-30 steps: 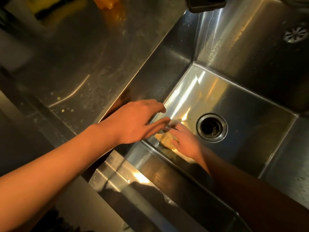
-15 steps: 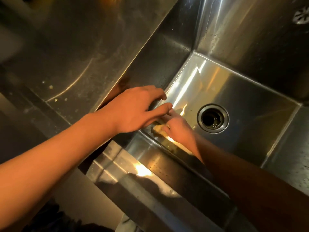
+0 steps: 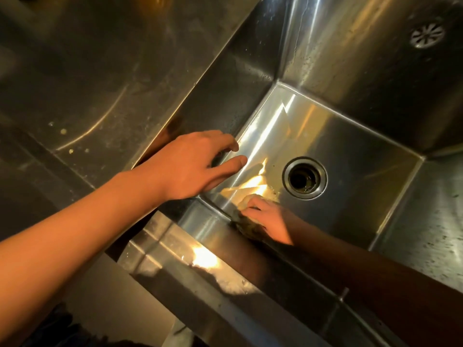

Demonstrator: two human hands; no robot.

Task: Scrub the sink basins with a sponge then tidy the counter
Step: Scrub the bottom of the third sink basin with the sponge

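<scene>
I look down into a deep steel sink basin [image 3: 350, 156] with a round drain [image 3: 304, 177] in its floor. My right hand [image 3: 271, 220] reaches down to the basin floor at the near wall and grips a yellowish sponge [image 3: 246, 222], pressing it into the bottom near corner. Part of the sponge is hidden under the fingers. My left hand [image 3: 193, 164] hovers over the basin's left rim with fingers spread and loosely bent, holding nothing.
A steel counter [image 3: 100, 71] with a few crumbs [image 3: 64, 131] lies left of the basin. An overflow grille [image 3: 427, 35] sits high on the far wall. The sink's front ledge [image 3: 200, 271] runs below my arms.
My right hand has slid the sponge along the near wall toward the drain side. My left hand stayed over the left rim, and the view shifted a little.
</scene>
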